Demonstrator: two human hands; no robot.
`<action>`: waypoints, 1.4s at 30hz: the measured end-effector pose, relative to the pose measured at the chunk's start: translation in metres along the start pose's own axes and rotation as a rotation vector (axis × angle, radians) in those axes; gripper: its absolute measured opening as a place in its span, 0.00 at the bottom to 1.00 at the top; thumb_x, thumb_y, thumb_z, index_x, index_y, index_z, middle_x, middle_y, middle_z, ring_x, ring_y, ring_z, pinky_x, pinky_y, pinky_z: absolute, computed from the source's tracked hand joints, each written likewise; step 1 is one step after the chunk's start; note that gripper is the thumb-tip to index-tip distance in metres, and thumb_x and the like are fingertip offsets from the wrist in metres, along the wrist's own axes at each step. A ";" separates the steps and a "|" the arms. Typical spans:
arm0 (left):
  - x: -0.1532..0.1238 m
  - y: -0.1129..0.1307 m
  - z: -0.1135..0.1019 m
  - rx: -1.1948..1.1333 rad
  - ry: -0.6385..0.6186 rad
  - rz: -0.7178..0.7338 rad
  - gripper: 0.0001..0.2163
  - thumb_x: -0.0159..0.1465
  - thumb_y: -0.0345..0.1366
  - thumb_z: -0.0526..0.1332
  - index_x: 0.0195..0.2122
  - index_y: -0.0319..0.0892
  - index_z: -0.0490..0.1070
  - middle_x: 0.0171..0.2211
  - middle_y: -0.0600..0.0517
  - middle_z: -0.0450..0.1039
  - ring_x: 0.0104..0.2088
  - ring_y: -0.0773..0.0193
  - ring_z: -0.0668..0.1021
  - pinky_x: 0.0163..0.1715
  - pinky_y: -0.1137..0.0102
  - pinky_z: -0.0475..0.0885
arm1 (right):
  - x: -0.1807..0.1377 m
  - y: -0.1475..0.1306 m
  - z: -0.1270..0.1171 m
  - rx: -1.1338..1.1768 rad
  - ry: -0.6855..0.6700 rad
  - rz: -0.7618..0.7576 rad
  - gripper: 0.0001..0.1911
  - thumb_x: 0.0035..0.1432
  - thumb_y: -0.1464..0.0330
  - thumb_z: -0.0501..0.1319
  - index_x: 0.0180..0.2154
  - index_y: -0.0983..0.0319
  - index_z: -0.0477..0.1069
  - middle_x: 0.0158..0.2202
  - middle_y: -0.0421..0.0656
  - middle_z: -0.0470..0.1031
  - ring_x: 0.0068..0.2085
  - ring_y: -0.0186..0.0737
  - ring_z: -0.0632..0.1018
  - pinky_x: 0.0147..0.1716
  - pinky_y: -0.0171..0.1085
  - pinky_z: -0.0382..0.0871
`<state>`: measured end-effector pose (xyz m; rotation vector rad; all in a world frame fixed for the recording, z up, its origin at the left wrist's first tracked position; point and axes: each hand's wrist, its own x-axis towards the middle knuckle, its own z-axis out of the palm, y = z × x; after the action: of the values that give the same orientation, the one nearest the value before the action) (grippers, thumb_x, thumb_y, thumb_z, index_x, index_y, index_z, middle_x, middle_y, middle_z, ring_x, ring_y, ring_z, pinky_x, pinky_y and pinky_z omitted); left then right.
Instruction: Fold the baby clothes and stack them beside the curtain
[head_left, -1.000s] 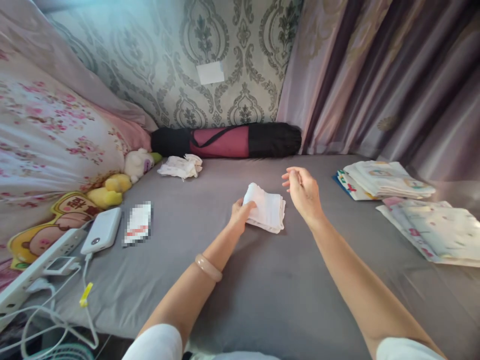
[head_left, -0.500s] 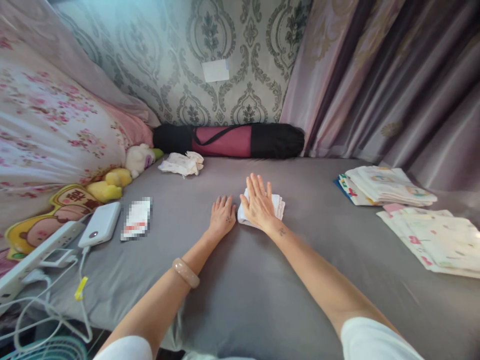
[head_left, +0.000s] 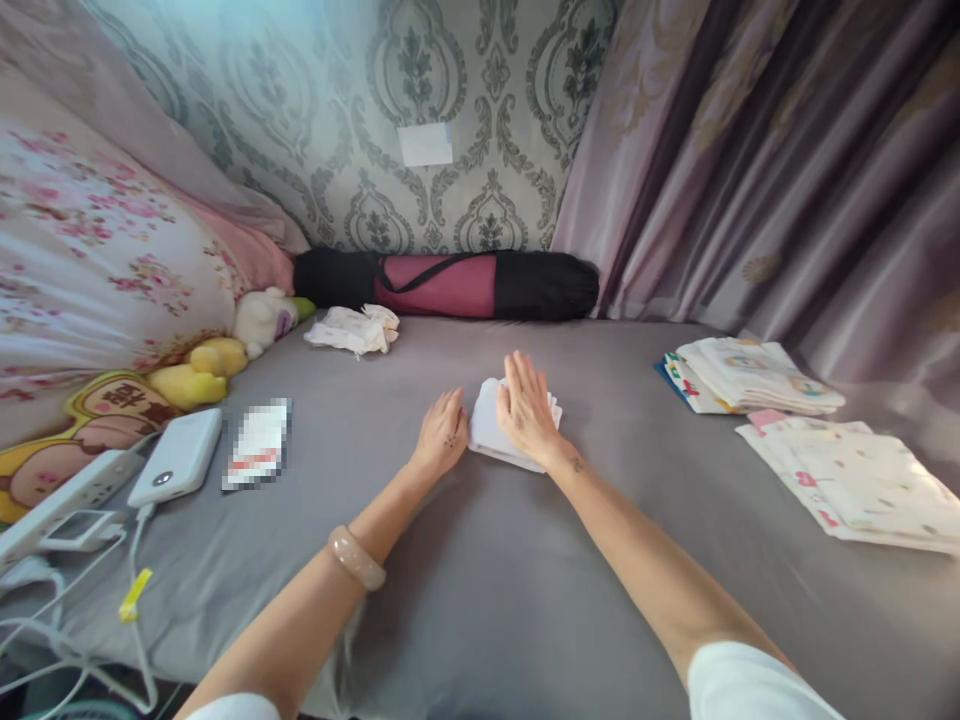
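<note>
A small folded white cloth (head_left: 486, 432) lies on the grey bed sheet (head_left: 480, 580) in the middle of the view. My right hand (head_left: 528, 410) rests flat on top of it, fingers stretched out and pointing away. My left hand (head_left: 441, 436) lies on the sheet just left of the cloth, fingers loosely together, touching its left edge. It holds nothing. A pale bangle (head_left: 355, 557) sits on my left forearm.
Two stacks of folded printed cloths (head_left: 750, 372) (head_left: 855, 480) lie at right by the curtain. A crumpled white cloth (head_left: 351, 330) and a black-and-maroon roll bag (head_left: 450, 284) sit by the far wall. Plush toys (head_left: 225, 350), a white power bank (head_left: 177, 456), a power strip and cables crowd the left edge.
A second ago my left hand held the cloth's edge and my right hand hovered raised. My right hand came down flat on the cloth, and my left hand let go and settled beside it.
</note>
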<state>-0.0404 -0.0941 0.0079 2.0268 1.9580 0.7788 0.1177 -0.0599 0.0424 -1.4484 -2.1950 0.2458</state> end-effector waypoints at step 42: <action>0.013 0.128 -0.030 -1.519 -0.013 -0.519 0.22 0.54 0.25 0.58 0.51 0.45 0.69 0.43 0.52 0.77 0.44 0.58 0.80 0.43 0.68 0.78 | -0.069 0.057 -0.061 1.573 -0.074 0.740 0.28 0.59 0.47 0.57 0.47 0.64 0.68 0.47 0.52 0.75 0.52 0.47 0.75 0.52 0.45 0.69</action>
<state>0.0543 -0.0990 0.1001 0.5810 1.0206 1.4034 0.2154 -0.1057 0.0509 -1.0538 -0.7158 1.7441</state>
